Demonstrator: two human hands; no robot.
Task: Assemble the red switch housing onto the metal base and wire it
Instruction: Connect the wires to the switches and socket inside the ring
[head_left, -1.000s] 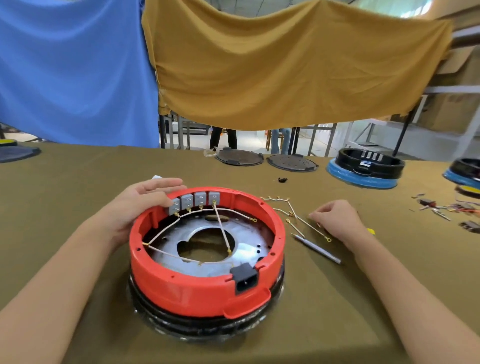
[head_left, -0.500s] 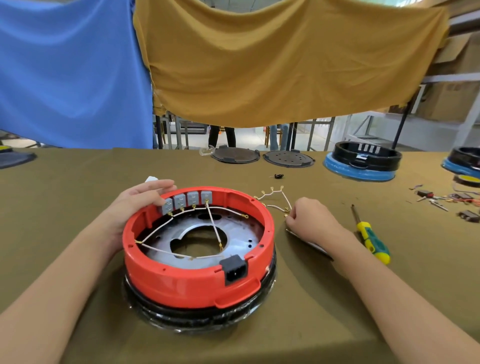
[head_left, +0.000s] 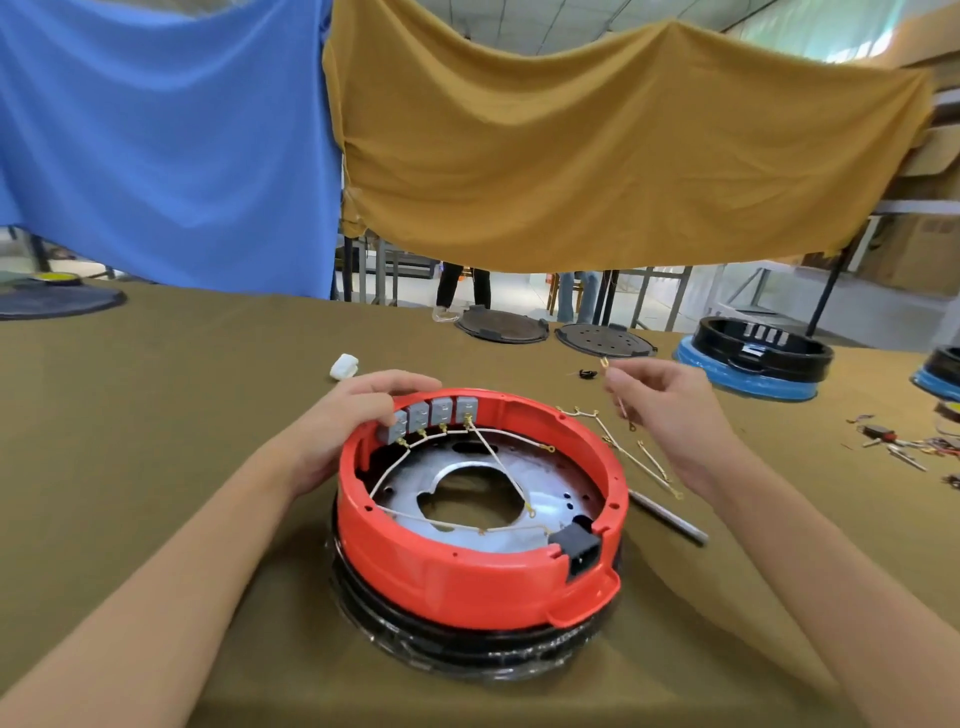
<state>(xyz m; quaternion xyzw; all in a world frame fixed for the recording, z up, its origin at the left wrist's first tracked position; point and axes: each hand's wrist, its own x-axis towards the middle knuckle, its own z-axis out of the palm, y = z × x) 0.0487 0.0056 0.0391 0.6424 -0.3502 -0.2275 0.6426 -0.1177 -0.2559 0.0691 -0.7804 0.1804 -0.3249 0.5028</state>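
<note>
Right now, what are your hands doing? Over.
Left hand steadies red housing. Right hand pinches a wire, lifted. Nothing blocking.

Bare forearms, bare hands (head_left: 358, 415), sleeveless

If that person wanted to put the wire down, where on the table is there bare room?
Bare cloth lies left of the red housing, beyond the left hand, up to the white piece. Right of the housing is crowded: loose wires, a metal rod, small parts.
</note>
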